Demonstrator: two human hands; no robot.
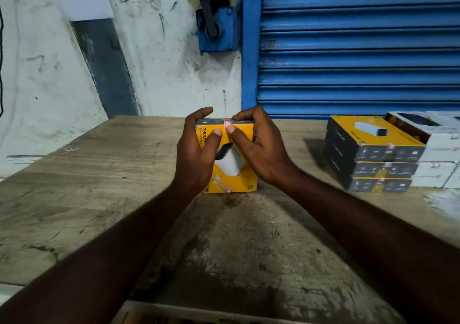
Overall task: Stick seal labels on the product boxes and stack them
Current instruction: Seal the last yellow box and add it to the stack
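Note:
A yellow and black product box [232, 171] with a white charger pictured on it sits at the middle of the wooden table. My left hand [196, 154] grips its left side, thumb on the yellow face. My right hand [258, 146] grips its right side, with the thumb tip pressing beside a small red and white seal label [228, 125] on the box's top edge. A second seal label [228, 190] shows at the box's bottom edge. At the right stands a stack of three yellow and black boxes [373, 154] with seal labels on their sides.
White boxes [438, 164] are piled behind and right of the stack. The wooden table [99, 186] meets a stained white wall and a blue roller shutter [361, 49]. A carton's edge [174, 313] shows at the bottom of the view.

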